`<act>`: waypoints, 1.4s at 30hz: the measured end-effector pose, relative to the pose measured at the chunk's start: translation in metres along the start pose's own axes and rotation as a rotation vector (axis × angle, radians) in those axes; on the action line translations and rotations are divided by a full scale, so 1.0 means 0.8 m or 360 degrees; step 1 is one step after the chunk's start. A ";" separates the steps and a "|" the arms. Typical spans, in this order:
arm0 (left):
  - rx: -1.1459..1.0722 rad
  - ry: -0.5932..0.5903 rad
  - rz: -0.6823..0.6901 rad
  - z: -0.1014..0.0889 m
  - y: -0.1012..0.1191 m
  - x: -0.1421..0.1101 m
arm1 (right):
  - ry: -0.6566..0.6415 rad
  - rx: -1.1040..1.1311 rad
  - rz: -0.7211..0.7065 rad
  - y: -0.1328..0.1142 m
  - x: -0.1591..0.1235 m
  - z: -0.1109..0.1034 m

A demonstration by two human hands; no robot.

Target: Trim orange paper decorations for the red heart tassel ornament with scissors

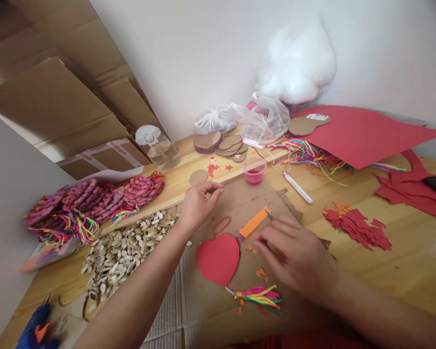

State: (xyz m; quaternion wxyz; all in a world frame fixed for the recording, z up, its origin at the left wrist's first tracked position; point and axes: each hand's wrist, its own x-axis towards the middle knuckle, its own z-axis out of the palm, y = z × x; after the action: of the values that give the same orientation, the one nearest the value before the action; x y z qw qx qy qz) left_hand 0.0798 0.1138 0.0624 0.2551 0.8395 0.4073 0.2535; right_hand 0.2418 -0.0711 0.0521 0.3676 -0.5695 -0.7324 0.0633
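Observation:
My left hand (200, 207) is closed in a pinch above the cardboard mat (199, 315); anything between its fingertips is too small to name. Curled and slightly blurred, my right hand (294, 254) hovers beside an orange paper strip (254, 223), its grip partly hidden. A thin metal tip (270, 214) pokes out by its knuckles, over the strip's upper end. Between the hands lies a red apple-shaped cutout (218, 259) with a red cord loop (221, 227) on top and a multicoloured string tassel (260, 296) below. Small orange paper bits (260, 273) are scattered next to it.
Pale shell-like pieces (119, 257) and a blue glue gun (36, 327) lie left. Behind are decorated discs (90, 198), a water bottle (158, 147), a cup of pink liquid (254, 172) and a white pen (298, 187). Red scraps (359, 228) and red sheet (370, 131) sit right.

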 end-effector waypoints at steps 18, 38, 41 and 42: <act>0.0233 -0.0431 -0.0262 0.040 0.054 -0.077 | 0.0060 0.0295 0.0570 0.036 0.016 0.000; 0.0000 -0.0026 -0.0527 0.039 0.072 -0.085 | 0.0232 0.0600 0.0718 0.053 0.022 0.022; -0.0263 0.0087 -0.0631 0.021 0.067 -0.092 | 0.0265 0.0759 0.0735 0.053 0.022 0.025; -0.0393 0.0108 -0.0672 0.016 0.067 -0.096 | 0.0279 0.0819 0.0739 0.052 0.022 0.025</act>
State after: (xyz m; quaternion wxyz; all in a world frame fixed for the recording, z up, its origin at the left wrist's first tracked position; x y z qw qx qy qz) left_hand 0.0762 0.0193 0.0698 0.3892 0.6894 0.5479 0.2704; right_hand 0.2607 -0.0344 0.0246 0.5362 -0.6129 -0.5093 0.2784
